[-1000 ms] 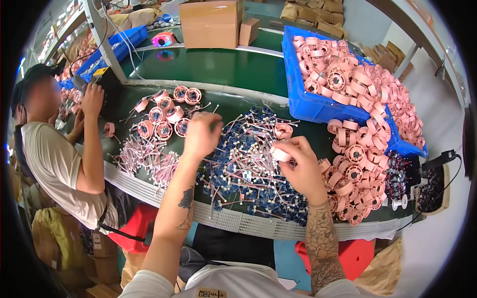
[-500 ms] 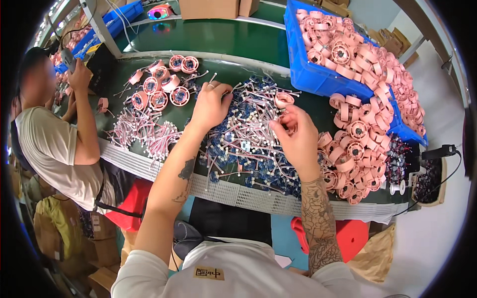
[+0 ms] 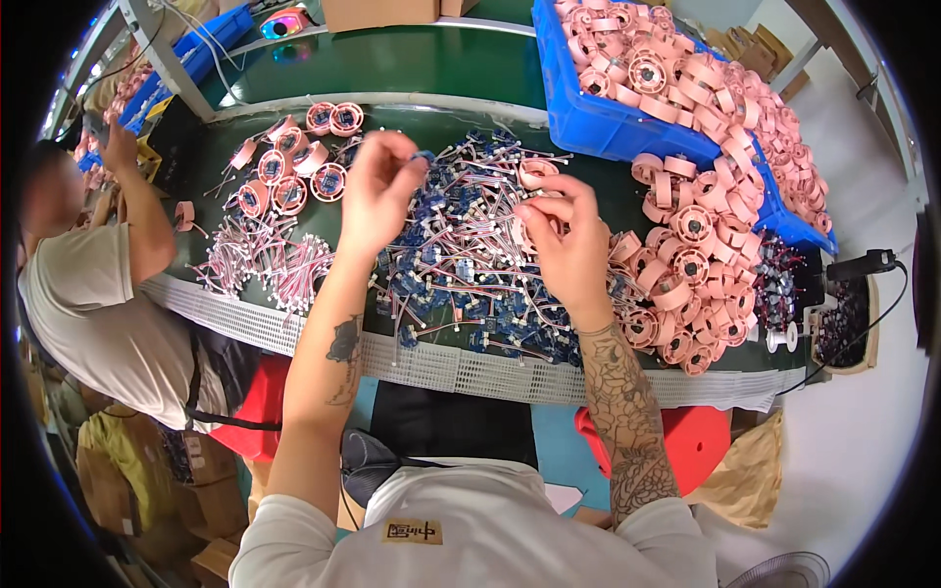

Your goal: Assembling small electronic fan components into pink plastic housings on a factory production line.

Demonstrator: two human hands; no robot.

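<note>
My left hand (image 3: 377, 196) is raised over the left edge of a pile of blue circuit boards with wire leads (image 3: 461, 255). Its thumb and fingers pinch a small blue circuit board (image 3: 423, 157). My right hand (image 3: 571, 245) hovers over the right part of that pile, fingers curled and closed on a pink ring-shaped housing (image 3: 522, 233), partly hidden by the thumb. Just beyond those fingers, another pink ring (image 3: 538, 173) rests on the boards.
Pink housings fitted with boards (image 3: 289, 169) lie at the far left, above bundled wires (image 3: 270, 260). A heap of pink housings (image 3: 686, 265) spreads at right, below a full blue bin (image 3: 598, 127). A co-worker (image 3: 88, 284) stands at left. A perforated white strip (image 3: 461, 372) edges the bench.
My left hand has drawn up and leftward out of the pile, and a blue circuit board now shows in its fingertips. The right hand stays near the pink ring, its fingers turned slightly. The view has shifted.
</note>
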